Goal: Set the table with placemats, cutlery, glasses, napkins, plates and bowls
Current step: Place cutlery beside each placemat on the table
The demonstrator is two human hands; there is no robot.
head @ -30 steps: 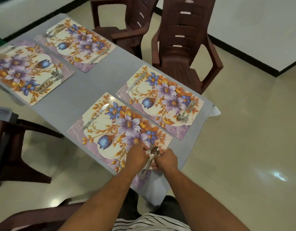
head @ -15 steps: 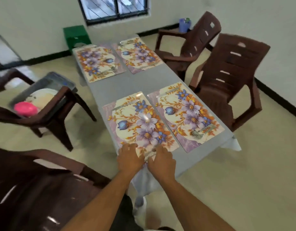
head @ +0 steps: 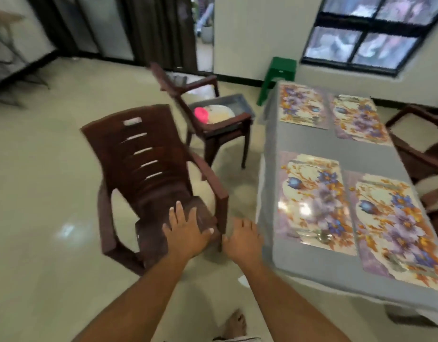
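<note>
Hands: left hand (head: 186,233) and right hand (head: 242,239) empty, fingers spread, left of worktop (head: 309,141) | Plates (head: 219,113): in grey tray (head: 240,101) on far chair (head: 213,119), left of worktop | Handling: likely stiff, breakable, slippery; grip opposite rims, both hands.

Four floral placemats (head: 314,201) on table (head: 299,141); three brown chairs (head: 149,178); one green stool (head: 279,72); two hands (head: 186,233).
</note>
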